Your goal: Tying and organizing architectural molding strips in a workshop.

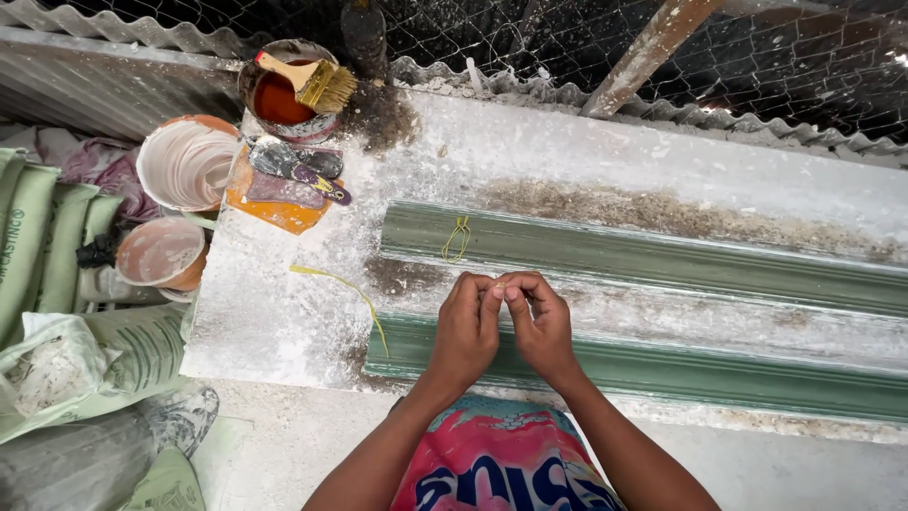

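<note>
Work surface: white-dusted slab (312,312), near edge just above the person's body, left edge beside stacked sacks (38,246). Far edge meets corrugated sheet (113,85) and wire mesh (757,57). Bare room on the slab lies left of the hands, between the green mould and the slab's left edge; only a loose yellow strand (345,289) lies there.

Green mould (662,255): long, ribbed, two raised green ridges with a white-crusted channel between. It runs from mid-slab out past the right frame edge. A knotted loop of yellow fibre (457,238) rests on the far ridge.

Left hand (465,331) and right hand (541,326): held together over the channel, above the near ridge. Fingers curled in, fingertips (498,290) meeting. Between the tips a small pale bit is pinched by both hands; too small to identify.

Far left corner: tin of red-brown liquid (284,99) with paintbrush (317,83) laid across the rim; putty knives (298,170) on an orange board; two plaster-caked bowls (184,166) off the slab's left edge.
</note>
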